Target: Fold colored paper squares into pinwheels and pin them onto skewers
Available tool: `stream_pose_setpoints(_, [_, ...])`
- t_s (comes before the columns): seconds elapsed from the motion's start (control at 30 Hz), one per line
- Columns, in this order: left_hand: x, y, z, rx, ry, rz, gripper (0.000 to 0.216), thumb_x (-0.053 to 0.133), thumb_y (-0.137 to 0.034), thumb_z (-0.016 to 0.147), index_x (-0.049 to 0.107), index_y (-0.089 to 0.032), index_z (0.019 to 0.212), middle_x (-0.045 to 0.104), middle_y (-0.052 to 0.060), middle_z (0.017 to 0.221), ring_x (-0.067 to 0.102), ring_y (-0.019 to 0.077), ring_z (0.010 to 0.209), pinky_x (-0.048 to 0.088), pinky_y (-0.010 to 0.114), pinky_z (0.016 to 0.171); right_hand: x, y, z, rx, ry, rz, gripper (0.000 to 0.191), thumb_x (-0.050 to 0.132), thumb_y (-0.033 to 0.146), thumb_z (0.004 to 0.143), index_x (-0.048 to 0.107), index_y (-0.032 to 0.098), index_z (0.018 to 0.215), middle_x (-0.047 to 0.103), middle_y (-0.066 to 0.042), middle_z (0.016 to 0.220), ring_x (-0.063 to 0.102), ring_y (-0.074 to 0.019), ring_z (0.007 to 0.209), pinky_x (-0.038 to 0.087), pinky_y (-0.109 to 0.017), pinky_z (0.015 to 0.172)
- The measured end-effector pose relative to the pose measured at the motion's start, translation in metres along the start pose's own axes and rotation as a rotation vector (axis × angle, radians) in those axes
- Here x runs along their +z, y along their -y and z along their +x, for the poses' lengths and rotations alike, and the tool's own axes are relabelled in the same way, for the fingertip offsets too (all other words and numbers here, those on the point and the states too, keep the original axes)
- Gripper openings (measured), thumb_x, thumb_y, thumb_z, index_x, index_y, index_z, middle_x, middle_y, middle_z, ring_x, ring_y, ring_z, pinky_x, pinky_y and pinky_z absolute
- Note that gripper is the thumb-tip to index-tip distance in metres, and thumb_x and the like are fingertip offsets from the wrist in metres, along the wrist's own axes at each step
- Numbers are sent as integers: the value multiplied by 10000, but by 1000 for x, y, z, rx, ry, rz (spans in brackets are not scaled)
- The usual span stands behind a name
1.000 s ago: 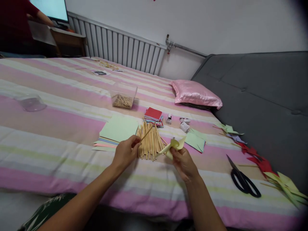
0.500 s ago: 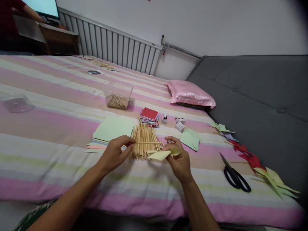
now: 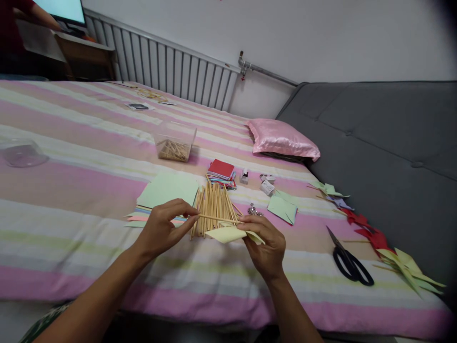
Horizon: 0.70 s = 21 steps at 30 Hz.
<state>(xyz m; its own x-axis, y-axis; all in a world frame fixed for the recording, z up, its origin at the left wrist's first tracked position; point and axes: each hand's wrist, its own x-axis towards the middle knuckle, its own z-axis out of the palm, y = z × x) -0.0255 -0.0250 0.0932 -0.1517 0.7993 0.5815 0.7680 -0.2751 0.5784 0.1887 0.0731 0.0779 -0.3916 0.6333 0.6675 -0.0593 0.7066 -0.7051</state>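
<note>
My left hand (image 3: 162, 227) pinches one thin wooden stick (image 3: 217, 219) that lies level and points right, its far end at my right hand. My right hand (image 3: 264, 243) is closed on a folded pale yellow paper piece (image 3: 225, 234), held just above the bed. Under both hands lies a pile of wooden sticks (image 3: 213, 205) on the striped bedsheet (image 3: 89, 176). A stack of coloured paper sheets (image 3: 164, 192), pale green on top, lies left of the pile.
Black scissors (image 3: 348, 263) lie at the right. Finished paper pieces in green, red and yellow (image 3: 378, 240) line the grey sofa edge. A clear box of sticks (image 3: 174, 142), a stack of small red papers (image 3: 221, 171), a pink pillow (image 3: 282, 138) and a clear lid (image 3: 22, 153) are farther off.
The stick in my left hand has swung from pointing up-right to level, reaching my right hand. My right hand lowered and flattened the yellow paper piece.
</note>
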Motion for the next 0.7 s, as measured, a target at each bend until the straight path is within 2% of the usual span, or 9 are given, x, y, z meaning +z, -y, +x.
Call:
stream_pose_setpoints(0.2, [1, 1, 1, 31, -29, 6, 95, 574, -197, 794, 668, -183, 792, 664, 39, 723, 606, 154, 679, 457, 263, 630, 2, -1, -2, -43, -53, -43, 256, 673, 89, 701, 719, 295, 844, 700, -37, 886, 647, -205, 825, 506, -337, 769])
stream_pose_setpoints(0.4, [3, 4, 0, 70, -52, -14, 79, 598, -179, 787, 674, -166, 808, 664, 41, 731, 606, 150, 684, 461, 263, 633, 3, -2, 0, -177, -76, -104, 186, 682, 91, 700, 701, 228, 823, 696, -53, 881, 659, -188, 805, 533, -323, 727])
stream_pose_setpoints(0.7, [2, 4, -1, 77, -53, -29, 60, 615, -156, 778, 671, -148, 797, 661, 42, 725, 604, 138, 680, 463, 253, 624, 7, 1, 1, -182, -108, -141, 159, 690, 90, 700, 702, 215, 796, 686, -53, 848, 655, -181, 786, 538, -307, 709])
